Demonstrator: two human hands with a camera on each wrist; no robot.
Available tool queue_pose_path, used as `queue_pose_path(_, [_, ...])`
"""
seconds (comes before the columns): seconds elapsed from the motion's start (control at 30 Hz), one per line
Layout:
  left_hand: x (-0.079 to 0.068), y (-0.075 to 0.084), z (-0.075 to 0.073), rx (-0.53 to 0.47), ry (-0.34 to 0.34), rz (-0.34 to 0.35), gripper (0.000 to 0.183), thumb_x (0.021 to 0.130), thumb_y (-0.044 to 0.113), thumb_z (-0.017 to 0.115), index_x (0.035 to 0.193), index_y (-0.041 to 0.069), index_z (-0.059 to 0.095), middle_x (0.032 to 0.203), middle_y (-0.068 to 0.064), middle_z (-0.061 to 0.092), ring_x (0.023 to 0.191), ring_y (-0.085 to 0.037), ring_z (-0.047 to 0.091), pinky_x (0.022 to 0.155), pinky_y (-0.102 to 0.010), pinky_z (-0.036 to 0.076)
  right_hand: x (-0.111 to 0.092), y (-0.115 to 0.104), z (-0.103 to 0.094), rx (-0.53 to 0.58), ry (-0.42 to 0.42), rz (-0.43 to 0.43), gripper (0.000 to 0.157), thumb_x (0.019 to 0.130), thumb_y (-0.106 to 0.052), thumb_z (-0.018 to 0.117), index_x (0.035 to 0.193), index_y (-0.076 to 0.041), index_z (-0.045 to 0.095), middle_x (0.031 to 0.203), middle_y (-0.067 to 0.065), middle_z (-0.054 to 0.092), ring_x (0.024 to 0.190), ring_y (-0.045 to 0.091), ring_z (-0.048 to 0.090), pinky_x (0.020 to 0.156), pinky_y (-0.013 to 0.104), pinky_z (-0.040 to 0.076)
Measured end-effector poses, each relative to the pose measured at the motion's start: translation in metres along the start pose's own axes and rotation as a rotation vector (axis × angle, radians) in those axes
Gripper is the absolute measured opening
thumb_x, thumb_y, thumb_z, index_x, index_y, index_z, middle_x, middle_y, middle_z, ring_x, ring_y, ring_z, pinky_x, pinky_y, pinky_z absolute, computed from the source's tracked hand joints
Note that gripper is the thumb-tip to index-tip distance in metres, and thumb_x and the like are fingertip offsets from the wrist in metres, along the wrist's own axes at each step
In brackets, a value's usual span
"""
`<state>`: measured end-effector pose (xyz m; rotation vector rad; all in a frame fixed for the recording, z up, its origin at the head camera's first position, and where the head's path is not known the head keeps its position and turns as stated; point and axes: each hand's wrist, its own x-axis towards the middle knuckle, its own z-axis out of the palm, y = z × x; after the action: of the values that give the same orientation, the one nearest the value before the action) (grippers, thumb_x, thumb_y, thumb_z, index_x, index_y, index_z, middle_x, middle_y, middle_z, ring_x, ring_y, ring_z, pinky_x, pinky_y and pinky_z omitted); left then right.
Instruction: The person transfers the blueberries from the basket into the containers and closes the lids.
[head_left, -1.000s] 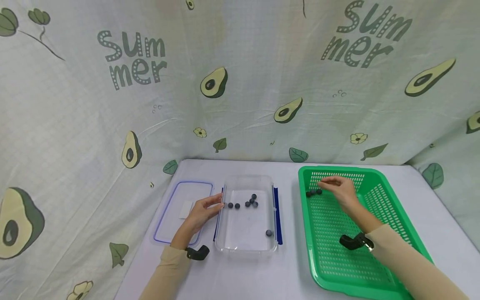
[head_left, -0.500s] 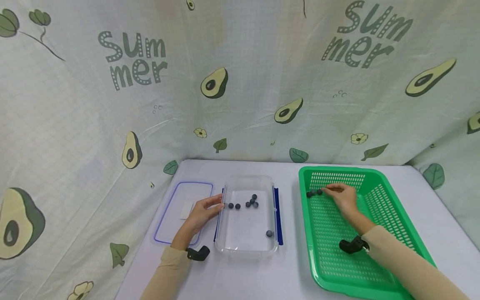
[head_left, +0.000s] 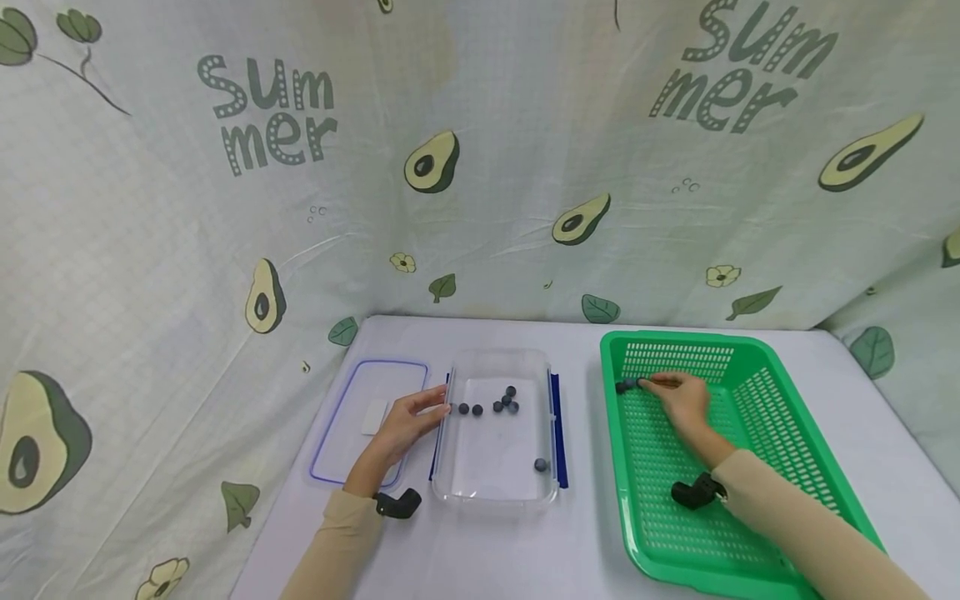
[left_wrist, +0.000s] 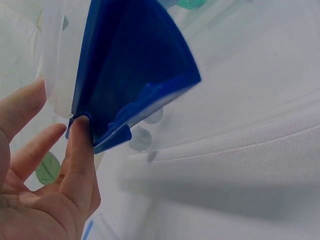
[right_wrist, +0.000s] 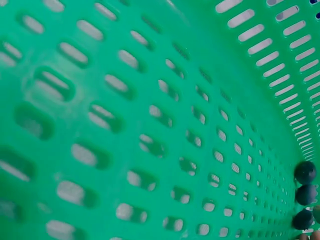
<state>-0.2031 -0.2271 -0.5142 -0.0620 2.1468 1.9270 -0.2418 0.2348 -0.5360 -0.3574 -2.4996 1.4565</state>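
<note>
In the head view my right hand [head_left: 681, 402] reaches into the green basket [head_left: 628, 533], fingertips pinching the nearest blueberry of a short row by its far left corner. Two other blueberries [head_left: 625, 386] lie beside it. The right wrist view shows the row [right_wrist: 305, 195] at the lower right, with only bits of fingertips visible. My left hand [head_left: 405, 429] rests its fingers against the left side of a clear plastic container [head_left: 495, 502]. From the left wrist, a finger [left_wrist: 80, 142] touches its blue side latch [left_wrist: 140, 65]. Several blueberries [head_left: 506, 401] lie inside the container.
A clear lid with a blue seal [head_left: 348, 417] lies flat left of the container, partly behind the left hand. On the container's right side another blue latch [head_left: 559, 433] hangs folded out. A patterned cloth [head_left: 495, 183] rises behind the white table [head_left: 581, 358].
My right hand has lowered slightly and come to the row of blueberries, its fingertips now on the nearest one. The left hand stays at the container's side. The head view has shifted a little.
</note>
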Motion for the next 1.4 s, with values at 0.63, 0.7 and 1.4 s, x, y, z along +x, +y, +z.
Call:
queue_pose_path(0.63, [-0.001, 0.000, 0.000, -0.009, 0.002, -0.007, 0.054, 0.091, 0.017, 0.075, 0.142, 0.010, 0.056, 0.137, -0.015, 0.056, 0.114, -0.019, 0.061, 0.100, -0.030, 0.050, -0.001, 0.001, 0.008, 0.005, 0.030, -0.029, 0.024, 0.085, -0.006, 0.079, 0.103, 0.009, 0.072, 0.092, 0.023, 0.073, 0.063, -0.011, 0.054, 0.055, 0.010, 0.047])
queue_pose_path(0.7, [-0.002, 0.000, 0.000, -0.005, 0.002, -0.003, 0.054, 0.091, 0.018, 0.075, 0.141, 0.010, 0.057, 0.136, -0.015, 0.056, 0.113, -0.019, 0.061, 0.100, -0.031, 0.050, -0.001, 0.002, 0.008, 0.005, 0.021, -0.023, 0.025, 0.086, -0.006, 0.078, 0.104, 0.010, 0.072, 0.093, 0.023, 0.073, 0.063, -0.011, 0.053, 0.056, 0.009, 0.047])
queue_pose_path(1.4, [0.000, 0.000, 0.000, 0.004, 0.001, -0.002, 0.055, 0.090, 0.019, 0.076, 0.141, 0.008, 0.057, 0.137, -0.017, 0.055, 0.112, -0.019, 0.061, 0.098, -0.030, 0.052, 0.009, -0.010, -0.014, 0.030, -0.013, -0.027, 0.027, 0.087, -0.006, 0.077, 0.107, 0.011, 0.071, 0.096, 0.019, 0.073, 0.067, -0.011, 0.056, 0.061, 0.009, 0.048])
